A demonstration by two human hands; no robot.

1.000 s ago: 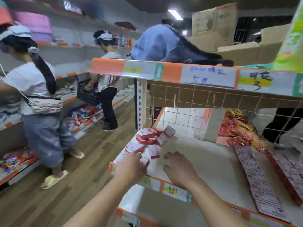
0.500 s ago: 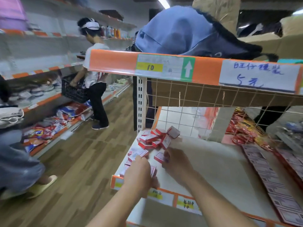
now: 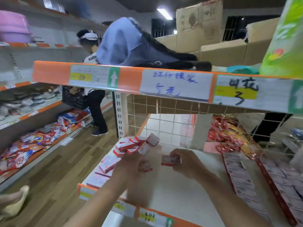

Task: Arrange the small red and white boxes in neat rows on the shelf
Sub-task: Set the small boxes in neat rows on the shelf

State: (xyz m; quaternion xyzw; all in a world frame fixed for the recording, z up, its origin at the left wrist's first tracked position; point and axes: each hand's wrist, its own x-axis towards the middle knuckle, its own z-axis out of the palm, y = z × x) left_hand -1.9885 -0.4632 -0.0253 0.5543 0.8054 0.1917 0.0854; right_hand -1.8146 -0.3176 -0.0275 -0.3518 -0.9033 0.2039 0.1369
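Note:
Several small red and white boxes [image 3: 133,145] lie in a loose heap at the back left of the white shelf [image 3: 177,190], with more of them [image 3: 107,164] strewn along its left edge. My right hand [image 3: 186,163] holds one small box [image 3: 170,160] by its right end, just above the shelf's middle. My left hand [image 3: 131,167] is blurred and rests on another small box [image 3: 145,166] beside the strewn ones; its grip is unclear.
Flat red-edged packs [image 3: 246,182] lie in rows on the shelf's right side, snack bags [image 3: 229,136] behind them. An upper shelf edge with price labels [image 3: 164,84] hangs close overhead. A person with a black crate [image 3: 73,99] stands in the aisle at left.
My right hand has picked one box from the heap and drawn it right toward the shelf's middle. My left hand has moved forward onto a box. The camera view has risen slightly.

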